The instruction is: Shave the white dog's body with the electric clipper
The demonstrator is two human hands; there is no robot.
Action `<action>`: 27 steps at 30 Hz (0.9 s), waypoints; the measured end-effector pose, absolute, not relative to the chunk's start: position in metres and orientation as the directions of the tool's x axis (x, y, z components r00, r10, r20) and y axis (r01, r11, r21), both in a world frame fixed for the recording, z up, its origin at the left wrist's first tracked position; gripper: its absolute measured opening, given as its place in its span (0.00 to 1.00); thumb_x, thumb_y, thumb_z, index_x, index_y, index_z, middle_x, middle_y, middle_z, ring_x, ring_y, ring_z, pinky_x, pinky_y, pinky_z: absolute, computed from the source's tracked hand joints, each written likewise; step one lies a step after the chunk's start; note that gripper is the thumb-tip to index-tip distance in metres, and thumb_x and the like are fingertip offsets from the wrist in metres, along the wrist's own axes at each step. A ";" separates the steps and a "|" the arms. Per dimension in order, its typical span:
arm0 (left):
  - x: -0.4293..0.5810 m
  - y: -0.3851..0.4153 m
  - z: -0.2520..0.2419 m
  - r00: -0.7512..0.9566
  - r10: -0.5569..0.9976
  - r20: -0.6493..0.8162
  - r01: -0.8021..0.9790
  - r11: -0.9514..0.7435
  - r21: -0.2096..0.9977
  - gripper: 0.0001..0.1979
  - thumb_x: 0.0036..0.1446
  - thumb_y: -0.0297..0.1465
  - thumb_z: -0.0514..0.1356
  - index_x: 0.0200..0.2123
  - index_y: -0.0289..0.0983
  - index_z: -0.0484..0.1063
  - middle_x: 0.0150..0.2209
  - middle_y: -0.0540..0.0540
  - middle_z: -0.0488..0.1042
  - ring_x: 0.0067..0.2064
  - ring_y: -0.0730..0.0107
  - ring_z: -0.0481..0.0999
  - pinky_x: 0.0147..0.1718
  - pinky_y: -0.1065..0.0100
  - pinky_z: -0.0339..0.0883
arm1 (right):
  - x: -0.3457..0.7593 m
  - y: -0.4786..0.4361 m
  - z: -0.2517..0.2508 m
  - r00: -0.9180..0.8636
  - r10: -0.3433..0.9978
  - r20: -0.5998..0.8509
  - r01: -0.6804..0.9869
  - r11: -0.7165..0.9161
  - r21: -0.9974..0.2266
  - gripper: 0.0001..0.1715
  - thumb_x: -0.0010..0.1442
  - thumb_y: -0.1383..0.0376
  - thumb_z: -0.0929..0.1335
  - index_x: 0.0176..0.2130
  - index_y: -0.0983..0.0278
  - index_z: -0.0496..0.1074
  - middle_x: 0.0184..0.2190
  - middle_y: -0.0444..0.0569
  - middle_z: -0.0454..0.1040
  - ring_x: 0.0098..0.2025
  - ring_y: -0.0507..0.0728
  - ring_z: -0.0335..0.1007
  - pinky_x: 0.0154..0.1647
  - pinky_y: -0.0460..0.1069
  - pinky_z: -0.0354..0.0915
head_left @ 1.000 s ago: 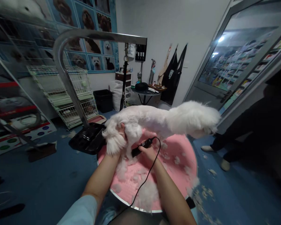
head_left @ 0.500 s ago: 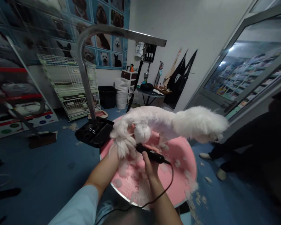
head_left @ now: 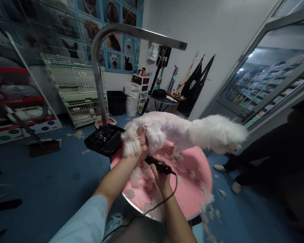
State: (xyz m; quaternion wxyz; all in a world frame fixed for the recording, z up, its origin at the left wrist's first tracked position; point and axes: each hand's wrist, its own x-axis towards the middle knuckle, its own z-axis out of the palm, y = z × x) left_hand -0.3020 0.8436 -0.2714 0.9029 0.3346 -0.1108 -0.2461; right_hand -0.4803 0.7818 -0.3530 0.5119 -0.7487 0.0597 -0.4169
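Note:
A white dog [head_left: 176, 122] stands on a round pink grooming table [head_left: 192, 202], its body clipped short and its fluffy head to the right. My left hand [head_left: 143, 141] is closed around the fur of its hind leg, beneath the rump; some fingers are hidden by fur. Just below that leg, my right hand [head_left: 162, 179] grips a black corded hair clipper [head_left: 160, 165], its front end pointing left toward the dog. The clipper's cord [head_left: 164, 201] hangs over my right forearm. Loose white fur is scattered over the tabletop.
A metal grooming arm [head_left: 99, 74] rises from a black tray [head_left: 101, 141] at the table's left. White wire cages [head_left: 78, 84], a black bin [head_left: 116, 103] and a broom with dustpan [head_left: 44, 146] stand beyond. A person in dark clothes [head_left: 271, 148] is at the right, near the glass door.
My left hand shows more from under the hind fur, with its fingers higher around the leg. The clipper has shifted slightly left and down. The view has tilted a little.

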 end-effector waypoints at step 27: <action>-0.299 0.842 -0.282 0.871 -0.484 -0.080 0.419 0.650 0.634 0.37 0.38 0.62 0.74 0.39 0.38 0.78 0.32 0.43 0.82 0.43 0.50 0.83 0.41 0.59 0.79 | -0.457 0.725 -0.319 0.768 -0.592 0.245 0.362 0.085 -0.928 0.19 0.39 0.67 0.79 0.31 0.59 0.72 0.26 0.44 0.79 0.30 0.59 0.78 0.31 0.51 0.74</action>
